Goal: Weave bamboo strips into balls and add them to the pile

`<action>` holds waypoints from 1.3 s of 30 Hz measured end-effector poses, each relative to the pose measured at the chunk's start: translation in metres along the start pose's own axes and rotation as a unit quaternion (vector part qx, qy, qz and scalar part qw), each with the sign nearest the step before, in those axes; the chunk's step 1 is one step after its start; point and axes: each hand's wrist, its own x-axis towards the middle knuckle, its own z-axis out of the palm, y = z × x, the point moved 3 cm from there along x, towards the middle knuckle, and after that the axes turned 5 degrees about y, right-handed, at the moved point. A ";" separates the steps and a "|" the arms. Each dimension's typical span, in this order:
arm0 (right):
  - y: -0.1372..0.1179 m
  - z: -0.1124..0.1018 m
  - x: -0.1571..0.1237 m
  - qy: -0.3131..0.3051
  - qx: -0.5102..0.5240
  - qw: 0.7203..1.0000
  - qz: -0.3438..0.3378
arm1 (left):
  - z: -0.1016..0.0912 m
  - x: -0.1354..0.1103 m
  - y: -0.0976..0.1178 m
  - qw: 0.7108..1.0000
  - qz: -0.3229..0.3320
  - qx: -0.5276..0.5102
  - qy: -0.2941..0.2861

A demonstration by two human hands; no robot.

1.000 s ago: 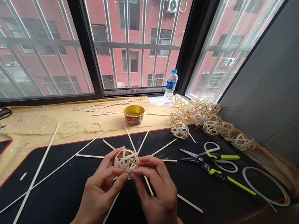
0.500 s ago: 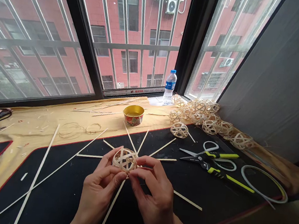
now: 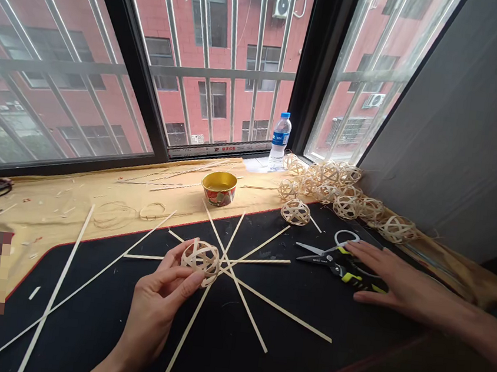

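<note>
Because the left hand (image 3: 155,312) alone clamps a pale woven bamboo ball (image 3: 200,259) while the open right hand (image 3: 402,279) sits well apart by yellow-handled steel scissors (image 3: 338,266), any slackening could let the ball's strips spring loose.

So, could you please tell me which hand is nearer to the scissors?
The right hand is nearer, with its fingers reaching over the scissors from the right. The left hand is farther off to their left, holding the woven ball.
</note>
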 end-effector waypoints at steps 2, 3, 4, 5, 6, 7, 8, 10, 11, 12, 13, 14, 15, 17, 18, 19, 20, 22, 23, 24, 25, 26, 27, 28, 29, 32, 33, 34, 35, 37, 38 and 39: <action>0.009 -0.003 -0.005 -0.020 -0.002 1.000 -0.016 | 0.001 0.000 0.000 1.000 -0.004 -0.007 0.001; 0.008 -0.005 -0.006 -0.025 -0.004 0.999 -0.026 | 0.001 0.000 0.000 1.000 -0.005 -0.011 0.002; 0.005 -0.006 -0.005 -0.025 -0.008 0.999 -0.035 | 0.001 0.000 0.001 1.000 -0.005 -0.014 0.002; 0.001 -0.007 -0.005 -0.019 -0.017 0.999 -0.043 | 0.001 -0.001 0.001 1.000 -0.005 -0.019 0.003; -0.003 -0.008 -0.004 -0.009 -0.032 0.998 -0.050 | 0.000 0.000 0.001 1.000 -0.008 -0.023 0.005; -0.007 -0.009 -0.003 0.006 -0.051 0.997 -0.057 | 0.000 0.000 0.002 1.000 -0.010 -0.028 0.007; -0.011 -0.011 -0.002 0.024 -0.074 0.995 -0.060 | 0.000 0.000 0.002 0.999 -0.013 -0.033 0.007; -0.018 -0.018 0.001 0.061 -0.122 0.989 -0.057 | 0.000 0.001 0.002 0.999 -0.021 -0.045 0.008; -0.023 -0.023 0.004 0.079 -0.140 0.986 -0.051 | 0.000 0.001 0.002 0.998 -0.025 -0.053 0.009; -0.030 -0.030 0.007 0.099 -0.149 0.983 -0.043 | 0.000 0.002 0.002 0.998 -0.029 -0.061 0.011; -0.039 -0.037 0.012 0.121 -0.148 0.981 -0.033 | 0.000 0.002 0.002 0.997 -0.032 -0.071 0.014; -0.050 -0.043 0.017 0.140 -0.134 0.981 -0.027 | 0.000 0.002 0.002 0.996 -0.035 -0.080 0.017; -0.064 -0.049 0.022 0.156 -0.112 0.981 -0.019 | 0.000 0.002 0.003 0.995 -0.036 -0.088 0.019; -0.094 -0.054 0.033 0.162 -0.052 0.985 0.004 | 0.001 0.001 0.003 0.994 -0.036 -0.100 0.020; -0.110 -0.054 0.037 0.163 -0.021 0.986 0.003 | 0.001 0.000 0.003 0.994 -0.036 -0.103 0.020; -0.126 -0.052 0.041 0.155 -0.004 0.988 -0.008 | 0.001 0.000 0.004 0.993 -0.037 -0.106 0.024; -0.140 -0.049 0.045 0.145 0.006 0.989 -0.016 | 0.001 -0.001 0.004 0.993 -0.037 -0.108 0.028; -0.163 -0.040 0.050 0.124 0.031 0.991 -0.030 | 0.001 -0.002 0.005 0.992 -0.032 -0.113 0.035; -0.171 -0.037 0.052 0.126 0.042 0.990 -0.037 | 0.001 -0.002 0.006 0.992 -0.029 -0.114 0.035; -0.177 -0.034 0.054 0.132 0.053 0.989 -0.042 | 0.001 -0.003 0.007 0.993 -0.027 -0.113 0.031; -0.181 -0.032 0.055 0.141 0.062 0.987 -0.046 | 0.000 -0.003 0.007 0.993 -0.024 -0.111 0.025; -0.184 -0.030 0.056 0.150 0.067 0.985 -0.047 | 0.000 -0.003 0.008 0.994 -0.021 -0.109 0.018; -0.187 -0.028 0.057 0.156 0.070 0.984 -0.047 | 0.000 -0.003 0.008 0.994 -0.018 -0.108 0.014; -0.188 -0.027 0.058 0.161 0.072 0.983 -0.046 | 0.000 -0.003 0.009 0.994 -0.015 -0.108 0.012; -0.189 -0.026 0.058 0.164 0.072 0.983 -0.044 | 0.000 -0.002 0.009 0.994 -0.013 -0.110 0.012; -0.192 -0.024 0.058 0.177 0.070 0.981 -0.046 | 0.000 -0.003 0.008 0.993 -0.017 -0.117 0.015; -0.193 -0.023 0.058 0.182 0.068 0.980 -0.047 | 0.000 -0.003 0.008 0.993 -0.021 -0.119 0.017; -0.195 -0.022 0.057 0.186 0.064 0.979 -0.048 | 0.001 -0.003 0.007 0.992 -0.025 -0.122 0.019; -0.196 -0.022 0.057 0.189 0.059 0.979 -0.048 | 0.001 -0.004 0.006 0.991 -0.030 -0.126 0.022; -0.200 -0.020 0.056 0.192 0.050 0.979 -0.049 | 0.002 -0.004 0.004 0.989 -0.042 -0.140 0.025; -0.202 -0.019 0.055 0.193 0.046 0.979 -0.051 | 0.002 -0.004 0.004 0.988 -0.048 -0.147 0.027; -0.204 -0.019 0.055 0.195 0.041 0.978 -0.054 | 0.002 -0.003 0.003 0.987 -0.053 -0.152 0.029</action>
